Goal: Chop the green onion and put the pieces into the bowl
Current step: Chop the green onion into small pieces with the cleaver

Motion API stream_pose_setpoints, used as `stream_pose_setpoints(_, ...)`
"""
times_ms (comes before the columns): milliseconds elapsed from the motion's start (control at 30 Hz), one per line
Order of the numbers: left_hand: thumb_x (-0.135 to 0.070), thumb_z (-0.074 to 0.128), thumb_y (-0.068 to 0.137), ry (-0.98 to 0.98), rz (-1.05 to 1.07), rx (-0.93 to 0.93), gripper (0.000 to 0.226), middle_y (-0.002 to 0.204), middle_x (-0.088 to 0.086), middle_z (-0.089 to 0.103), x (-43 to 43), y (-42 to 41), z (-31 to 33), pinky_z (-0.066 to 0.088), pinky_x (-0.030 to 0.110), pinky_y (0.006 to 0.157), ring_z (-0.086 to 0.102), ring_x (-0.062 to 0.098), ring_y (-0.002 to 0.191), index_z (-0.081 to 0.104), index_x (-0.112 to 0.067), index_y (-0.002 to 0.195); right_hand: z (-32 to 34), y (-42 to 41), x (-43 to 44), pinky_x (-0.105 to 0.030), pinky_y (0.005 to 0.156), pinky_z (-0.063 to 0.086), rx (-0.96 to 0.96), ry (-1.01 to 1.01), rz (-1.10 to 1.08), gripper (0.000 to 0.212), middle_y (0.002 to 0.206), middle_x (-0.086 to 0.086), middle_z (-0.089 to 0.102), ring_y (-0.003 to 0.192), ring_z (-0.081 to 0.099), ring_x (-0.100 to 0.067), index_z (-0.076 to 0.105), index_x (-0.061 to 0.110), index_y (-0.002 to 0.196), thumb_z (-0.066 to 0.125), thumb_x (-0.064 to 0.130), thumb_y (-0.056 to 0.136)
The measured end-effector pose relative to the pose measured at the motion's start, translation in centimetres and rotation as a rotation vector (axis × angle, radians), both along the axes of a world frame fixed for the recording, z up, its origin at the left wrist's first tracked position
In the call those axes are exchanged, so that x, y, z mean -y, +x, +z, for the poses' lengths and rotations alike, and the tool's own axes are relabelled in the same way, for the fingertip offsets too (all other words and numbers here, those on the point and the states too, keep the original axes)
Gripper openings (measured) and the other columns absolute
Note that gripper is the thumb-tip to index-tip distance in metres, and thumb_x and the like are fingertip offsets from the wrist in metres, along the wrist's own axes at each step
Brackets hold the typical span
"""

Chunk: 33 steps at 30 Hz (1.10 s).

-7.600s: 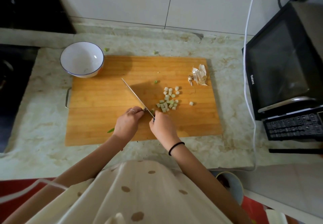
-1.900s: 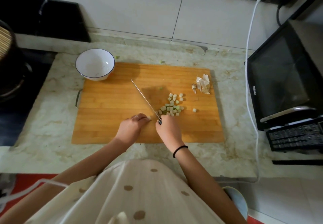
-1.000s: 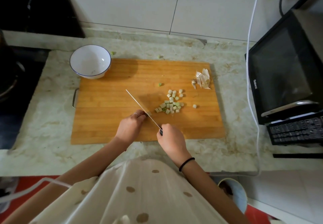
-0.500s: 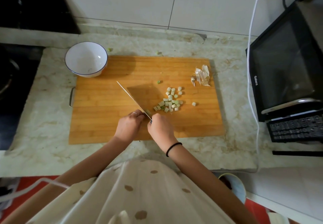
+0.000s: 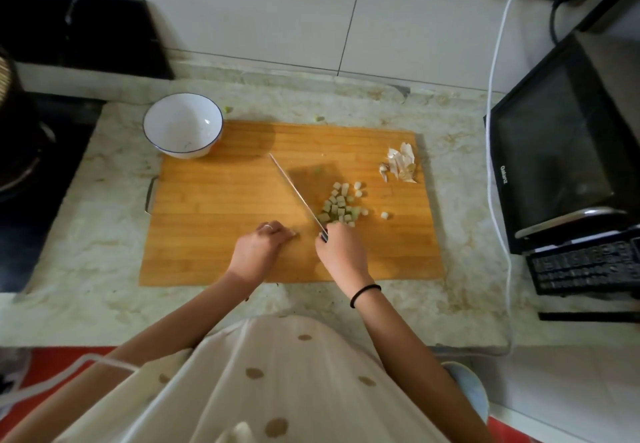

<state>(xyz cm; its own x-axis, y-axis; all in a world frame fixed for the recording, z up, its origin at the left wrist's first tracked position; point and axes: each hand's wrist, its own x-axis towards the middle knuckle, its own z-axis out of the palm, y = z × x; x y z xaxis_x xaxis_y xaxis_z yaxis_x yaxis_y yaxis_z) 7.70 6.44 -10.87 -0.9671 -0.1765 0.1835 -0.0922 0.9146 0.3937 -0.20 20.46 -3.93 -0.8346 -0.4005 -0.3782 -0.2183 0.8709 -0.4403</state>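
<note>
Right-hand fingers [image 5: 331, 236]: curled together, clamped round the dark handle of the knife [image 5: 296, 191]; the right hand [image 5: 341, 252] sits over the near middle of the cutting board [image 5: 214, 228], a black band on the wrist. Knife blade: edge down, tip pointing toward the board's far left, heel just beside the cut pieces. Left-hand fingers [image 5: 278, 231]: curled together, tips down on the board just left of the blade, a ring on one; a small pale bit [image 5: 293, 233] shows at the tips, but whether it is pinched cannot be told. Left hand [image 5: 258, 248]: near middle of the board, apart from the right hand. Green onion pieces [image 5: 341, 207]: loose heap right of the blade on the board, a few strays further right. Bowl [image 5: 173, 124]: white, blue-rimmed, at the board's far left corner, well apart from the heap. Garlic skins [image 5: 400, 167]: far right corner of the board. Microwave [image 5: 561, 152]: right of the board on the countertop [image 5: 86, 252].
</note>
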Motion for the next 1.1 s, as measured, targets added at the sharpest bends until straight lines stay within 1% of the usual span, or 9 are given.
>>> stream_pose_setpoints(133,0.003,0.074,0.066,0.061,0.031,0.025,0.029,0.086,0.003,0.068,-0.1,-0.2,-0.2,0.046,0.028,0.033,0.064,0.025,0.063,0.072,-0.016,0.088,0.4,0.3,-1.4,-0.026,0.042,0.026,-0.014,-0.036,0.017,0.038,0.052,0.001,0.039,0.046,0.040,-0.015,0.037,0.017,0.057,0.049,0.019,0.093)
stream_pose_setpoints(267,-0.006,0.060,0.078,0.095,0.038,-0.019,0.013,0.090,0.003,0.066,0.0,-0.4,0.0,0.043,0.027,0.035,0.062,0.025,0.059,0.068,-0.011,0.086,0.6,1.5,-1.7,-0.027,0.042,0.025,-0.023,0.009,0.089,0.040,0.053,0.001,0.038,0.048,0.040,-0.017,0.032,0.017,0.056,0.049,0.020,0.092)
stream_pose_setpoints(367,-0.011,0.052,0.077,0.113,0.045,-0.032,0.015,0.090,0.004,0.065,0.2,-0.4,0.0,0.044,0.029,0.037,0.062,0.027,0.058,0.066,-0.009,0.081,0.2,2.4,-1.7,-0.027,0.043,0.024,-0.019,0.027,0.119,0.039,0.053,0.002,0.037,0.046,0.037,-0.014,0.031,0.017,0.056,0.048,0.019,0.092)
stream_pose_setpoints(567,-0.011,0.050,0.074,0.134,0.060,-0.019,0.018,0.094,0.006,0.066,0.2,-0.3,-0.2,0.044,0.029,0.041,0.063,0.030,0.063,0.067,-0.010,0.083,0.2,3.0,-1.7,-0.026,0.042,0.025,-0.051,0.063,0.169,0.040,0.053,0.003,0.037,0.051,0.041,-0.019,0.030,0.018,0.055,0.047,0.018,0.092)
stream_pose_setpoints(700,-0.004,0.061,0.075,0.152,0.047,-0.018,0.022,0.100,0.005,0.067,0.3,-0.1,0.0,0.046,0.029,0.039,0.063,0.029,0.063,0.070,-0.015,0.091,0.1,3.2,-1.6,-0.022,0.041,0.022,-0.068,0.077,0.203,0.039,0.054,0.005,0.036,0.054,0.043,-0.019,0.030,0.019,0.057,0.047,0.018,0.093)
stream_pose_setpoints(867,0.000,0.063,0.076,0.226,0.098,-0.007,0.011,0.085,0.003,0.063,0.2,-0.1,-0.1,0.043,0.026,0.041,0.060,0.026,0.059,0.068,-0.009,0.079,-0.2,3.1,-2.1,-0.020,0.042,0.023,-0.012,-0.046,0.065,0.032,0.054,0.007,0.040,0.047,0.038,-0.007,0.041,0.017,0.063,0.048,0.023,0.095)
stream_pose_setpoints(933,-0.003,0.069,0.077,0.347,0.191,-0.030,0.006,0.084,-0.001,0.063,0.2,-0.1,-0.1,0.046,0.030,0.045,0.060,0.021,0.063,0.068,-0.009,0.076,0.1,2.7,-2.5,-0.018,0.039,0.023,-0.026,-0.101,0.007,0.037,0.052,0.008,0.039,0.044,0.037,-0.005,0.037,0.026,0.060,0.049,0.023,0.095)
stream_pose_setpoints(1000,-0.009,0.072,0.077,0.441,0.300,-0.055,0.006,0.085,-0.005,0.064,0.3,0.0,0.2,0.048,0.033,0.049,0.059,0.015,0.069,0.067,-0.012,0.075,0.6,2.4,-2.9,-0.019,0.039,0.030,-0.062,-0.152,-0.044,0.045,0.049,0.010,0.037,0.041,0.036,-0.005,0.026,0.035,0.059,0.050,0.022,0.095)
stream_pose_setpoints(1100,-0.012,0.070,0.080,0.478,0.381,-0.085,0.007,0.082,-0.006,0.065,0.7,0.0,0.6,0.050,0.032,0.054,0.060,0.011,0.074,0.065,-0.015,0.076,0.5,2.1,-3.7,-0.020,0.041,0.031,-0.082,-0.198,-0.115,0.042,0.048,0.007,0.038,0.041,0.035,-0.008,0.033,0.031,0.057,0.050,0.021,0.094)
